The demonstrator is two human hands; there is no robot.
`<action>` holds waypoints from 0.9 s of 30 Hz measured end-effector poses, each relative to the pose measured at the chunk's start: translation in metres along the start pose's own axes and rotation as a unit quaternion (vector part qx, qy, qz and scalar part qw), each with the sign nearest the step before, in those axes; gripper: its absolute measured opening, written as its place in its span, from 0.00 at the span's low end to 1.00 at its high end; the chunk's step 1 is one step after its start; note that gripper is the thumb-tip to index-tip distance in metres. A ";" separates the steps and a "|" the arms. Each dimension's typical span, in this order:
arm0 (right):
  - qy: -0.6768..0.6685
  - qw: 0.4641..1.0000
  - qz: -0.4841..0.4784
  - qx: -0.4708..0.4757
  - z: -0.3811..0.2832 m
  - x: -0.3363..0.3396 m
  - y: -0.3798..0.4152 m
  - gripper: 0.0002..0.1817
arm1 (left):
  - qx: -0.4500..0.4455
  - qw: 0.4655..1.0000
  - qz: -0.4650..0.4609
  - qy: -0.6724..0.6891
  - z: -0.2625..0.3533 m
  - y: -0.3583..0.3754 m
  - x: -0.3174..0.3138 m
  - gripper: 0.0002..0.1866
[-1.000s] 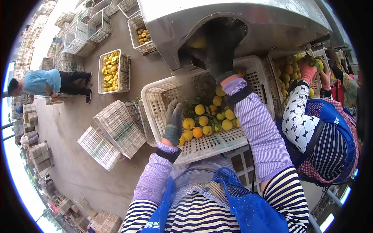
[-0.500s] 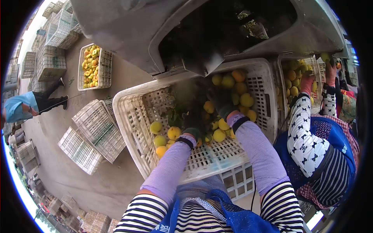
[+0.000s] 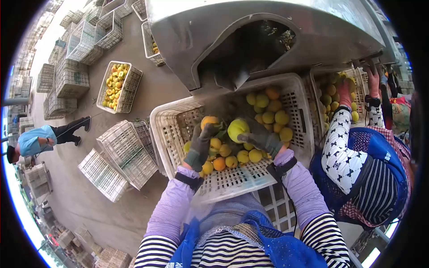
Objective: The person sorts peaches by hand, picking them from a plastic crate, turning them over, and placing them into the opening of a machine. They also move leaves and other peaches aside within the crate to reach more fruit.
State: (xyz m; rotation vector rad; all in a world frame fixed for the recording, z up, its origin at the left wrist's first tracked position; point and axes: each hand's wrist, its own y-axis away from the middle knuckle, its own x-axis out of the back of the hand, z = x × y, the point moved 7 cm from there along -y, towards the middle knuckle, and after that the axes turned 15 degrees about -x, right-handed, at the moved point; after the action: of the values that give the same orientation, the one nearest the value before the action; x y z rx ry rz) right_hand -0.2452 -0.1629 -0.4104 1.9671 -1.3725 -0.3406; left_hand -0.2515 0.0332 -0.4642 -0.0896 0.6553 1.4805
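My left hand (image 3: 199, 145), in a dark glove, is closed round an orange-yellow peach (image 3: 208, 121). To its right, my gloved right hand (image 3: 262, 136) grips a larger-looking green-yellow peach (image 3: 237, 130). Both are raised over a white slatted plastic crate (image 3: 232, 184) tilted in front of me. Inside, several yellow peaches (image 3: 242, 156) lie along the near side, and more yellow peaches (image 3: 268, 117) are gathered at the far right. Some green leaves show between my hands. My gloves partly hide the fruit below.
A grey metal machine (image 3: 178, 49) with a dark opening overhangs the crate's far edge. At right, a co-worker (image 3: 353, 174) reaches into another fruit crate (image 3: 318, 73). Stacked empty crates (image 3: 129, 152) and a crate of cut fruit (image 3: 129, 96) stand on the left floor; a person (image 3: 38, 139) walks beyond.
Both hands have come up from among the fruit, each now holding a peach. The view has shifted, showing more floor at left. The co-worker's hand has moved onto fruit.
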 end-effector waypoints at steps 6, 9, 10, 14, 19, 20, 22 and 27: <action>-0.004 0.957 0.194 0.217 -0.060 -0.041 0.119 0.54 | -0.087 0.994 -0.049 0.049 0.090 0.088 -0.040 0.27; 0.052 0.920 0.293 0.254 -0.085 -0.043 0.145 0.56 | -0.069 0.988 -0.070 0.122 0.106 0.092 -0.058 0.26; 0.049 0.907 0.307 0.282 -0.094 -0.040 0.150 0.56 | -0.067 0.985 -0.081 0.138 0.118 0.091 -0.066 0.26; 0.049 0.850 0.384 0.358 -0.139 -0.025 0.150 0.51 | -0.103 0.980 -0.083 0.150 0.159 0.079 -0.084 0.24; 0.151 0.829 0.502 0.195 -0.166 0.027 0.058 0.42 | -0.115 0.985 -0.036 0.125 0.157 0.066 -0.069 0.25; 0.165 0.816 0.519 0.193 -0.164 0.034 0.043 0.41 | -0.103 0.988 -0.033 0.113 0.150 0.067 -0.065 0.25; 0.177 0.829 0.501 0.172 -0.170 0.042 0.031 0.39 | -0.080 0.992 -0.022 0.095 0.125 0.067 -0.049 0.26; 0.218 0.821 0.488 0.202 -0.182 0.040 0.031 0.35 | -0.064 0.993 -0.059 0.082 0.118 0.082 -0.046 0.28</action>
State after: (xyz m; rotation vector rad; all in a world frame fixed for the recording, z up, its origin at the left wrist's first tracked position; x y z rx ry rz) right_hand -0.1470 -0.1329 -0.2514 1.2250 -1.9916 0.8873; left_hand -0.2848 0.0545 -0.3184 -0.3459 0.6757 1.4100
